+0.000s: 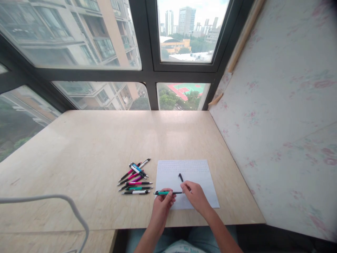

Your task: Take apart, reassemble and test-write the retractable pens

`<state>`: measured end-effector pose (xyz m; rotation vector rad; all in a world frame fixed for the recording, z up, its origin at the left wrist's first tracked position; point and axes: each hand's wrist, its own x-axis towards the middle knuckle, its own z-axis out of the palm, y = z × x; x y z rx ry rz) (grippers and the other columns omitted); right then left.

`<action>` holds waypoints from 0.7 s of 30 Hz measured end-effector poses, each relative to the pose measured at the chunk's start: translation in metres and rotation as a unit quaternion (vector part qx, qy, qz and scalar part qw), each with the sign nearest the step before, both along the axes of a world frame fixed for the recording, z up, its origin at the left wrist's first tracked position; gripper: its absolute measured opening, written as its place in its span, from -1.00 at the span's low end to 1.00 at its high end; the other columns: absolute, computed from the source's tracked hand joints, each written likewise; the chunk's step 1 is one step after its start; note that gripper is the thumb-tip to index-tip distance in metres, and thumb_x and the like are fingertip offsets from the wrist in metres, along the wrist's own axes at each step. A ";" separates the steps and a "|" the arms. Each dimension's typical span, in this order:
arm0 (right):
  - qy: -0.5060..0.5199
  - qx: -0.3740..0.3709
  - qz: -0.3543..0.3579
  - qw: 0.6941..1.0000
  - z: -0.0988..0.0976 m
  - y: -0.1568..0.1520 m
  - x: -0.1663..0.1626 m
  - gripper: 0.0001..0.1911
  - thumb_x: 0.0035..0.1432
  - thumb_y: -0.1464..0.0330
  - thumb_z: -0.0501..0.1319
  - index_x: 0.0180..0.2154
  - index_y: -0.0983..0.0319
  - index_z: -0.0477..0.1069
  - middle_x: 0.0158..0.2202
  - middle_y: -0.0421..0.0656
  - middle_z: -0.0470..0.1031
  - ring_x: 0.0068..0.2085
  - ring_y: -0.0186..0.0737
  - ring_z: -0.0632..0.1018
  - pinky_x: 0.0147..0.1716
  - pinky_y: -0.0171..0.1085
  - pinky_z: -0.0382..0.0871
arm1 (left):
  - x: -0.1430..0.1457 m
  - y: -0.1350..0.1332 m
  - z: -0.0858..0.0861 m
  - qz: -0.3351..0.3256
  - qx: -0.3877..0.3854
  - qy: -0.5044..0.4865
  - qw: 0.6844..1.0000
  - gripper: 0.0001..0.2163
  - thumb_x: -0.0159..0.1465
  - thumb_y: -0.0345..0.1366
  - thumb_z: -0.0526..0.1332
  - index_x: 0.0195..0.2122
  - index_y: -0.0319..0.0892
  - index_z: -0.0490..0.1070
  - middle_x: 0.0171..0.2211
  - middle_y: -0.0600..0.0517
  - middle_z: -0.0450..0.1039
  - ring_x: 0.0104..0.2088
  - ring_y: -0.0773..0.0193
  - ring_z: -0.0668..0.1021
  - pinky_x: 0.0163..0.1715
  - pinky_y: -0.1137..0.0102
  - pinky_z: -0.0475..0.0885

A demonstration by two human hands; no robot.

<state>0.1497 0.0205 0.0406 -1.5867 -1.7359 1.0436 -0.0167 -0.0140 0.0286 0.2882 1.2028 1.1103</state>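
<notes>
My left hand (163, 203) grips a green and black click pen (164, 193), held roughly level over the lower part of a sheet of paper (195, 175). At the pen's dark tip end, my right hand (196, 195) is closed in a pinch, its fingertips meeting the pen. A short black pen-like piece with a clip (180, 177) shows just beyond the right fingers; its lower end is hidden, and whether the fingers touch it I cannot tell. Rows of faint handwriting run along the paper's upper part.
Left of the paper lies a loose pile of several pens (135, 174) in pink, blue, white, green and black. A grey cable (65, 200) curves over the table (105, 140) at front left. Windows stand behind, and a floral-papered wall (284, 123) borders the right side.
</notes>
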 end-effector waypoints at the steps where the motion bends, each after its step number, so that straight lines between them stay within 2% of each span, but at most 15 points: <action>1: 0.019 -0.013 0.020 1.000 0.002 -0.004 0.000 -0.59 0.29 0.21 0.04 -0.50 0.23 0.47 -0.54 -0.20 0.52 -0.48 -0.28 0.48 -0.41 -0.35 0.25 | 0.001 0.001 0.001 -0.002 0.002 0.000 1.000 -0.61 -0.08 -0.14 0.50 -0.30 -0.25 0.51 -0.50 -0.01 0.52 -0.41 0.27 0.56 -0.39 0.46 0.39; 4: 0.056 -0.048 0.038 0.997 0.001 -0.013 0.001 -0.56 0.29 0.19 0.05 -0.53 0.24 0.46 -0.59 -0.21 0.48 -0.52 -0.30 0.45 -0.47 -0.36 0.22 | 0.004 0.002 0.003 -0.007 0.005 -0.003 1.000 -0.62 -0.10 -0.14 0.51 -0.32 -0.24 0.50 -0.50 0.01 0.51 -0.41 0.28 0.56 -0.37 0.46 0.40; 9: 0.079 -0.062 0.003 0.995 -0.007 -0.016 0.005 -0.54 0.27 0.12 0.06 -0.53 0.25 0.44 -0.64 -0.24 0.41 -0.57 -0.33 0.38 -0.53 -0.37 0.17 | 0.006 0.002 0.004 -0.003 0.002 -0.017 1.000 -0.60 -0.08 -0.11 0.50 -0.33 -0.27 0.51 -0.47 -0.05 0.54 -0.46 0.31 0.53 -0.39 0.44 0.41; 14: 0.105 -0.068 -0.014 0.992 -0.009 -0.017 0.005 -0.47 0.29 0.06 0.02 -0.59 0.24 0.35 -0.68 -0.29 0.27 -0.59 -0.35 0.32 -0.54 -0.37 0.13 | 0.002 0.000 -0.003 -0.001 0.017 -0.040 0.999 -0.66 -0.01 -0.15 0.48 -0.33 -0.27 0.52 -0.46 -0.04 0.54 -0.44 0.34 0.54 -0.36 0.46 0.42; 18: 0.149 -0.089 -0.022 0.985 -0.010 -0.018 0.002 -0.48 0.29 0.04 0.02 -0.54 0.24 0.38 -0.65 -0.26 0.34 -0.56 -0.33 0.36 -0.51 -0.36 0.18 | 0.000 0.000 -0.008 -0.005 0.024 -0.056 0.998 -0.70 0.03 -0.18 0.46 -0.31 -0.28 0.53 -0.44 -0.05 0.55 -0.43 0.34 0.54 -0.35 0.47 0.43; 21: 0.145 -0.074 -0.033 0.986 -0.010 -0.019 0.002 -0.50 0.28 0.07 0.04 -0.54 0.25 0.41 -0.63 -0.23 0.39 -0.54 -0.31 0.39 -0.49 -0.35 0.20 | 0.001 0.002 -0.009 -0.002 0.018 -0.062 0.998 -0.71 0.04 -0.19 0.46 -0.32 -0.29 0.54 -0.44 -0.06 0.56 -0.43 0.35 0.55 -0.35 0.48 0.44</action>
